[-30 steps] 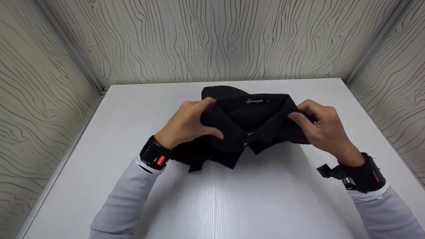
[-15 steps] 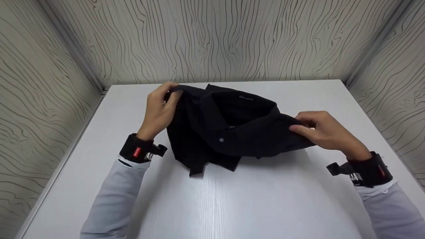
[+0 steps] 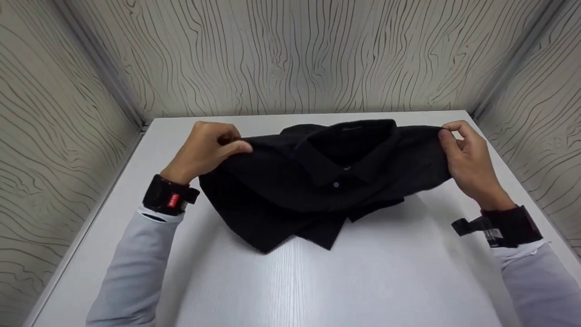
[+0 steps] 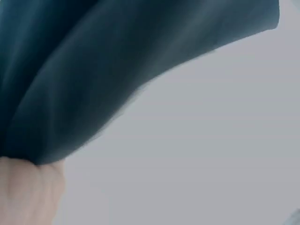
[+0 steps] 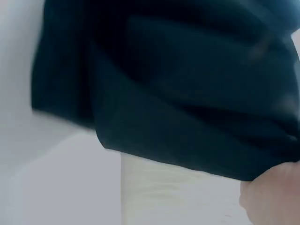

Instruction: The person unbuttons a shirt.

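A black collared shirt [image 3: 336, 195] is stretched sideways between both hands in the head view, its collar and a small button facing me. My left hand [image 3: 204, 147] pinches the shirt's left shoulder area between thumb and fingers. At the other end my right hand [image 3: 470, 161] pinches the right shoulder area, thumb on top. The lower part of the shirt hangs in folded points over the table. Cloth of the shirt [image 4: 108, 75] fills the upper left wrist view, above part of the left hand [image 4: 30, 192]. In the right wrist view, the right hand [image 5: 274, 194] grips the cloth's lower corner.
The white table [image 3: 317, 281] lies beneath the shirt, with wood-patterned panels [image 3: 290, 54] behind and at both sides. Each wrist wears a black strap [image 3: 168, 194] over a light grey sleeve [image 3: 131, 272].
My left hand has let go near the collar and taken hold farther out to the left. The right hand has moved right and up, and the shirt is spread wider.
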{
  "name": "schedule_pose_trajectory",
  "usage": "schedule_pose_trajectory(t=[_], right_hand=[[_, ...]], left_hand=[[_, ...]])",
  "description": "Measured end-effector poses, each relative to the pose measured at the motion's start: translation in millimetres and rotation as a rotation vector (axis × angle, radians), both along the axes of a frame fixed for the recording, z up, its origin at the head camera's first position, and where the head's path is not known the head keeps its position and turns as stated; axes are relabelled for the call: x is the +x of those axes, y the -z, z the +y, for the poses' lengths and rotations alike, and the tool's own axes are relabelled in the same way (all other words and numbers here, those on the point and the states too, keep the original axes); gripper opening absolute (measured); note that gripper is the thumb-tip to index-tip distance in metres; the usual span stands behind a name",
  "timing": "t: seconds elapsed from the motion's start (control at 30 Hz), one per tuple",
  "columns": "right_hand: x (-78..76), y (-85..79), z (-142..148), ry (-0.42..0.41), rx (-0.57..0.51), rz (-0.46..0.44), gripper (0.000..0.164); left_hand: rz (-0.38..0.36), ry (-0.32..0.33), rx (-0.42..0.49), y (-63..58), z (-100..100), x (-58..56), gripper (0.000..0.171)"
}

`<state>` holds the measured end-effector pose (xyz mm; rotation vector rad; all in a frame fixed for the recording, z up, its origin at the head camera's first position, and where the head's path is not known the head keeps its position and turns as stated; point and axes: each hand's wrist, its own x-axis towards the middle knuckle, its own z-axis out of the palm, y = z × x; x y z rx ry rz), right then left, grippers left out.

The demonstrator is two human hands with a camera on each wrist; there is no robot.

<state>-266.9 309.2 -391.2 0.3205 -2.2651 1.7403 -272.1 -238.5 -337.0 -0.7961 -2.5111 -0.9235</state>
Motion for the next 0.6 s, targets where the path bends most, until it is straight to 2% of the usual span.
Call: schedule_pose_trajectory(t=[0.1, 0.17, 0.27, 0.4, 0.43, 0.47, 0.53, 0.6], right_hand=[[6.8, -8.5, 14, 0.008, 0.169, 0.03, 0.016], [14.5, -13.9, 23, -0.006, 0.286, 0.055, 0.015], [29.0, -20.1, 35, -0.116, 0.38, 0.037, 0.013], [50.9, -23.7, 44, -0.268, 0.466, -0.015, 0.019], [55.1, -23.5, 45, -0.302, 0.463, -0.02, 0.021], [57.3, -22.0, 47, -0.365, 0.405, -0.028, 0.024], [62.0, -22.3, 48, -0.476, 0.28, -0.083, 0.028], [63.9, -22.5, 52, -0.619, 0.095, -0.151, 0.032]], left_hand=[[-0.057, 0.04, 0.008, 6.9, -11, 0.2, 0.027], [-0.095, 0.042, 0.078, 13.3, -16, 2.0, 0.019], [-0.164, 0.03, 0.233, 23.5, -21, 9.0, 0.009], [-0.315, 0.053, 0.419, 33.1, -25, 26.1, 0.018], [-0.356, 0.067, 0.447, 33.9, -26, 31.0, 0.02], [-0.396, 0.084, 0.46, 33.7, -28, 36.0, 0.022], [-0.459, 0.124, 0.456, 31.6, -32, 44.3, 0.024], [-0.503, 0.169, 0.423, 26.3, -37, 50.5, 0.026]])
